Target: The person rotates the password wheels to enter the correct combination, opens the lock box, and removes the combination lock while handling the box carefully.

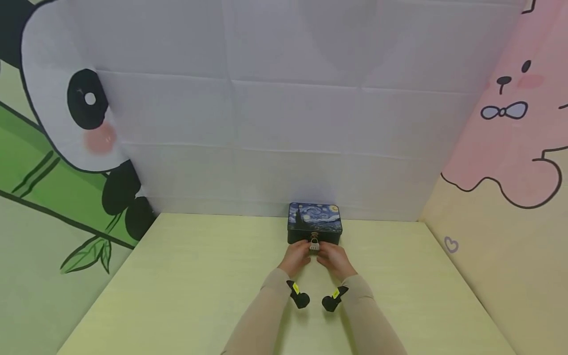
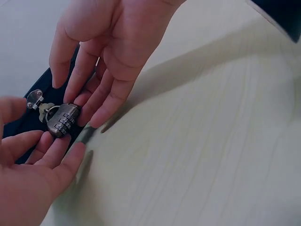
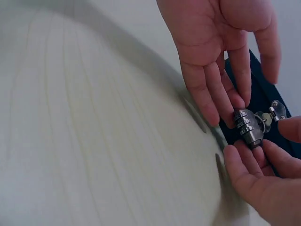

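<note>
A combination padlock with rows of number dials hangs by its shackle from the clasp of a small dark tin box, its lid printed with a swirling blue night sky. My left hand touches one end of the padlock with its fingertips. From the opposite side, the fingertips of my right hand meet the other end. Both thumbs stay apart from the lock body, near the metal clasp. The fingers of both hands are mostly straight, and the dials face out between them.
The box stands at the back of a pale yellow table, close to a white sheet hung behind it. Painted walls flank the table, with a panda on the left and a pink animal on the right.
</note>
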A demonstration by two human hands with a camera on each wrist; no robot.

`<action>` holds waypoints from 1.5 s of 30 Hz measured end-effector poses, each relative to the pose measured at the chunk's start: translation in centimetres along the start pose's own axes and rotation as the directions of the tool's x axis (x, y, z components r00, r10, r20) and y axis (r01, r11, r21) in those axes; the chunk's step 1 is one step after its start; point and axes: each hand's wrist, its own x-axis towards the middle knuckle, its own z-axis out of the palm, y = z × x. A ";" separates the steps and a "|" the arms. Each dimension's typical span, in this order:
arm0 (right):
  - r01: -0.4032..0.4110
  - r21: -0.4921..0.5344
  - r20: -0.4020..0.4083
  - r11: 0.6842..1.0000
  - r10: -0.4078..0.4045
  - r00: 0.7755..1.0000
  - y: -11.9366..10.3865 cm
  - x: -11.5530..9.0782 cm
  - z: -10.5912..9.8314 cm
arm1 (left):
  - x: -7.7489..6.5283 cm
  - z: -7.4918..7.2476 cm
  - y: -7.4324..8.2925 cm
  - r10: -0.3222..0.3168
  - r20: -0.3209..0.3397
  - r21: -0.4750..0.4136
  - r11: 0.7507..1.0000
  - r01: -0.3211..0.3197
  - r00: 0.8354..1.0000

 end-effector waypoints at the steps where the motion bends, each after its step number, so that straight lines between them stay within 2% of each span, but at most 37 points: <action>1: 0.012 0.011 0.018 1.000 -0.013 1.000 0.4 0.2 -0.3 | -0.3 0.1 0.3 0.010 -0.013 0.011 1.000 -0.010 1.000; 2: 0.023 0.020 0.034 1.000 -0.023 0.999 0.6 0.5 -0.4 | -0.6 0.1 0.6 0.005 -0.019 0.004 1.000 -0.005 1.000; 3: 0.024 0.004 0.024 1.000 -0.024 0.999 0.5 0.3 -0.2 | -1.8 0.7 2.3 -0.040 -0.055 -0.018 0.999 0.039 0.998; 5: 0.014 -0.027 0.002 1.000 -0.014 1.000 0.1 0.0 0.3 | -3.4 1.1 4.2 -0.021 -0.069 0.005 1.000 0.021 0.997; 6: -0.021 -0.067 -0.049 0.998 0.018 0.999 -1.1 -1.1 1.4 | -4.0 1.3 4.9 -0.020 -0.074 0.005 1.000 0.020 0.997; 7: -0.031 -0.082 -0.058 0.996 0.027 0.998 -1.6 -1.5 1.8 | -4.6 1.3 5.6 -0.015 -0.075 0.006 1.000 0.016 0.997; 9: -0.047 -0.098 -0.067 0.994 0.040 0.997 -2.4 -2.1 2.5 | -5.3 1.4 6.3 0.005 -0.087 0.015 1.000 -0.004 0.996; 13: -0.060 -0.081 -0.071 0.995 0.054 0.996 -2.6 -2.6 2.9 | -5.2 1.4 5.7 0.035 -0.137 0.014 0.999 -0.033 0.990; 17: -0.053 -0.058 -0.094 0.997 0.047 0.994 -1.8 -2.3 3.0 | -5.2 1.4 5.1 0.066 -0.192 -0.009 0.998 -0.069 0.979; 22: -0.052 -0.035 -0.088 0.998 0.049 0.995 -1.4 -2.0 3.1 | -5.2 1.2 4.5 0.068 -0.227 -0.030 0.997 -0.077 0.972; 29: -0.030 -0.038 -0.084 0.999 0.027 0.996 -1.2 -1.8 2.9 | -4.0 0.6 2.6 0.024 -0.213 -0.117 0.992 -0.050 0.977; 35: -0.033 -0.046 -0.119 0.998 0.027 0.992 -1.5 -1.9 2.7 | -3.8 0.9 2.3 0.035 -0.200 -0.143 0.988 -0.065 0.979; 45: -0.034 -0.029 -0.105 0.999 0.030 0.994 -1.2 -2.0 2.1 | -2.9 0.7 1.1 0.024 -0.181 -0.174 0.983 -0.056 0.983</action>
